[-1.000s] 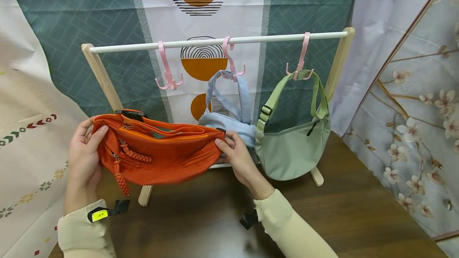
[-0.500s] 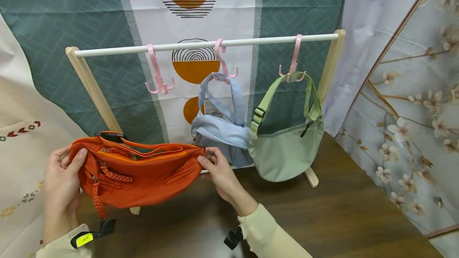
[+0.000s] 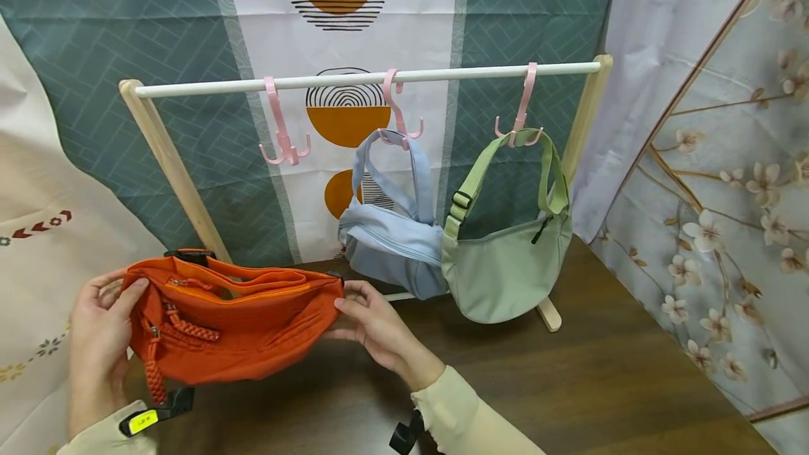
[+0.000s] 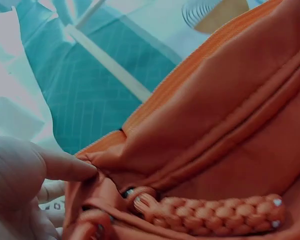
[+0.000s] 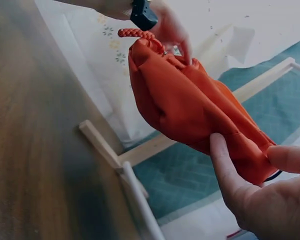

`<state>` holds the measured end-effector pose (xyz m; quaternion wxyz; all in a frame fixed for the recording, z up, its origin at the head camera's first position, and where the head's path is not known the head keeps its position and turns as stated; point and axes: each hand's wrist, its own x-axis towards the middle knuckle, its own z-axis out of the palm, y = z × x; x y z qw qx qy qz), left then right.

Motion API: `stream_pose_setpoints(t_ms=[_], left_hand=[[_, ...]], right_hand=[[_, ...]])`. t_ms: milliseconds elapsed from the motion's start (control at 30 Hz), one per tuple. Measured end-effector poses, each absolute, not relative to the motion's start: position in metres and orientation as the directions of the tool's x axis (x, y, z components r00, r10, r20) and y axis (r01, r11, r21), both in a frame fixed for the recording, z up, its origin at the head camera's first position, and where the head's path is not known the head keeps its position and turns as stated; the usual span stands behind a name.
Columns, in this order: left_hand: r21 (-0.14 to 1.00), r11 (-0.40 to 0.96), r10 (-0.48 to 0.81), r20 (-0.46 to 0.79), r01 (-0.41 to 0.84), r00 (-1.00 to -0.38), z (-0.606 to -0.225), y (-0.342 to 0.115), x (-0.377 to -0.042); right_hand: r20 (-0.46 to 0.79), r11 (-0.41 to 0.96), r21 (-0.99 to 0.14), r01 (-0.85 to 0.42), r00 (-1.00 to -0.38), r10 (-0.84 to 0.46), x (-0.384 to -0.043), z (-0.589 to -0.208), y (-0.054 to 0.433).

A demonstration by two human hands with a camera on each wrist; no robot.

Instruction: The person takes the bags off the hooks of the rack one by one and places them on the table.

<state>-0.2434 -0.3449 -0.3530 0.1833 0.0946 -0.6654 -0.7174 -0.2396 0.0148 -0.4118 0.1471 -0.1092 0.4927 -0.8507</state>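
Observation:
An orange waist bag (image 3: 240, 343) with braided zipper pulls (image 4: 225, 214) and a black buckle is held up in front of the rack, stretched between both hands. My left hand (image 3: 101, 343) pinches its left end, thumb on the front face. The right hand (image 3: 379, 332) pinches the opposite end between thumb and fingers; in the right wrist view, a finger (image 5: 222, 155) lies against the orange fabric. Behind the bag, a pink hook (image 3: 284, 135) hangs with nothing on it. A light blue bag (image 3: 392, 251) and a green shoulder bag (image 3: 505, 272) hang from two other pink hooks.
The rack has a white rail (image 3: 442, 76) and wooden legs (image 3: 177, 167), standing on a dark wooden table (image 3: 505, 385). A patterned curtain (image 3: 189, 20) hangs behind it. Floral cloth (image 3: 714, 244) borders the right side, cream cloth (image 3: 38, 286) the left.
Both hands have lowered the orange bag and brought it leftward in the head view. The head view has also shifted a little. Both ends remain gripped; the hanging bags stay on their hooks.

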Motion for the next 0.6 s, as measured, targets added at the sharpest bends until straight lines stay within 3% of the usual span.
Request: stream_pose_setpoints(t_ms=[200,600], left_hand=[[0.987,0.160,-0.276,0.070,0.026,-0.958,-0.366,-0.359,-0.250],[0.885,0.465,-0.139,0.054,-0.017,-0.989,-0.394,-0.381,-0.259]], right_hand=[[-0.014,-0.513,-0.829,0.221,-0.926,-0.376,-0.242,-0.425,0.008],[-0.097,-0.520,-0.790,0.324,-0.905,-0.415,-0.247,-0.449,0.001]])
